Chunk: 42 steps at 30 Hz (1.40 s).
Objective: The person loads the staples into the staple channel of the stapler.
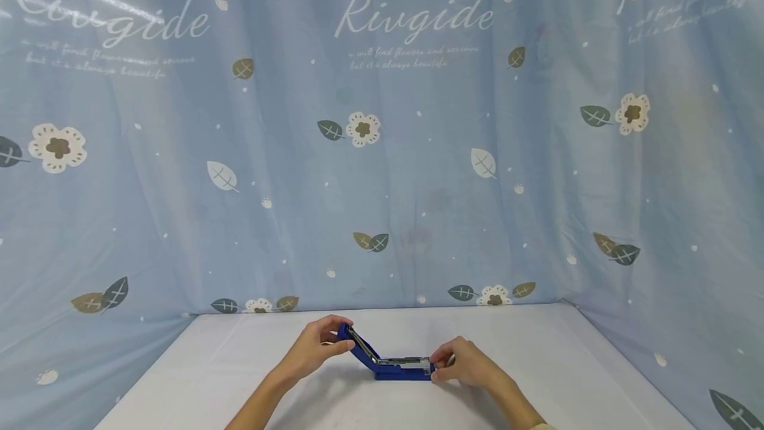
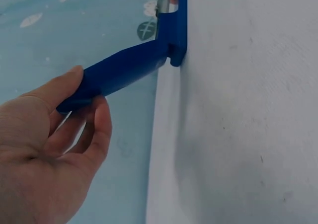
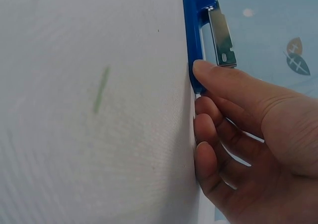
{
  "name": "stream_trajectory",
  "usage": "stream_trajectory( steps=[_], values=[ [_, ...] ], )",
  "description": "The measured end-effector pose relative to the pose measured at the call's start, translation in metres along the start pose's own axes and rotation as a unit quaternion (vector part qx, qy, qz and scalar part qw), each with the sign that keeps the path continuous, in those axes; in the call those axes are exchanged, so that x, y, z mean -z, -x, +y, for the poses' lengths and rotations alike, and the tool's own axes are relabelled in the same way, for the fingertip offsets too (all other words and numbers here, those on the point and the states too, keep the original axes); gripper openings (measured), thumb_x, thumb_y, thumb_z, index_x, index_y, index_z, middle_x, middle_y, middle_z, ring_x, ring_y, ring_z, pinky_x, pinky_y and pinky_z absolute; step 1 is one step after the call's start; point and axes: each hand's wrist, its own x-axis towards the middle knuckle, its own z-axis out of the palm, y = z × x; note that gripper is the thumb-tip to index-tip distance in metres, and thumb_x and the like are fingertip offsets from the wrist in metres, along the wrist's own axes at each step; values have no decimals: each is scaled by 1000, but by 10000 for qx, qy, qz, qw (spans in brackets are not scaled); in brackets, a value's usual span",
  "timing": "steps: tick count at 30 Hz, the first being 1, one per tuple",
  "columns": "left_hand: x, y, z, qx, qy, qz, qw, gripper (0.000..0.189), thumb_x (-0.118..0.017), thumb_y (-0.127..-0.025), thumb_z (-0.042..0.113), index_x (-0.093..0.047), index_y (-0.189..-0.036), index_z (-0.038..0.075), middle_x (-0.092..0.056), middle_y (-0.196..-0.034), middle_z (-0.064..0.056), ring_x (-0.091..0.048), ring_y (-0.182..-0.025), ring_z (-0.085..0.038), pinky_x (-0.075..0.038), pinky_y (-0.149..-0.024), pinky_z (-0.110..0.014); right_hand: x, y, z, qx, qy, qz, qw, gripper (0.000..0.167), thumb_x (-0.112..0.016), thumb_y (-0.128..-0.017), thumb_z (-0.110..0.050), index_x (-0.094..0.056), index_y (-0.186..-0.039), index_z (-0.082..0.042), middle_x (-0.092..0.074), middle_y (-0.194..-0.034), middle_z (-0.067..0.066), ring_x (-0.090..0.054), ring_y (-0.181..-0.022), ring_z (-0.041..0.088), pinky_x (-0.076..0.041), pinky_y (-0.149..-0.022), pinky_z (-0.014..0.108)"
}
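Observation:
A blue stapler (image 1: 402, 373) rests on the white table, its top arm swung up and back to the left so that the metal staple channel (image 1: 401, 361) lies exposed along the base. My left hand (image 1: 315, 349) pinches the end of the raised arm (image 2: 119, 70) between thumb and fingers, above the tabletop. At the other end, my right hand (image 1: 468, 362) grips the right tip of the base, thumb on the near side. In the right wrist view the metal channel (image 3: 221, 37) stands out just past the thumb, and the other fingers curl close to the table.
The white table (image 1: 239, 350) runs back to a light blue curtain (image 1: 418, 184) with flowers, leaves and lettering, which also hangs along both sides. A short green mark (image 3: 101, 90) shows on the tabletop in the right wrist view.

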Motion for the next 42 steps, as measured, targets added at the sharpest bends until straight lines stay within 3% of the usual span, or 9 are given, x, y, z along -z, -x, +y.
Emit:
stream_trajectory(
  steps=[21, 32, 42],
  values=[
    [-35, -26, 14, -225, -299, 118, 9992, 42, -74, -88, 29, -63, -123, 9, -70, -110, -8, -63, -94, -14, -51, -77, -26, 0, 1, 2, -3, -17, 8, 10000, 24, -82, -76, -9, -74, -98, -3, -67, -81, 2, -57, -73, 15, -46, -60, 21],
    [-54, -37, 14, -365, -158, -45, 9992, 34, -73, -89, 29, -65, -118, 12, -71, -108, -4, -63, -96, -13, -50, -84, -21, 1, 2, -1, -46, -47, -1, 10000, 23, -82, -76, -8, -74, -97, -2, -66, -79, 2, -56, -72, 15, -45, -60, 21],
    [-83, -43, 15, -656, -337, -213, 9971, 31, -70, -91, 27, -65, -119, 16, -70, -109, -3, -62, -94, -9, -51, -81, -20, 0, -2, 0, -265, 32, -5, 9996, 25, -82, -77, -12, -74, -100, -5, -66, -81, -1, -55, -73, 14, -47, -64, 23]
  ],
)
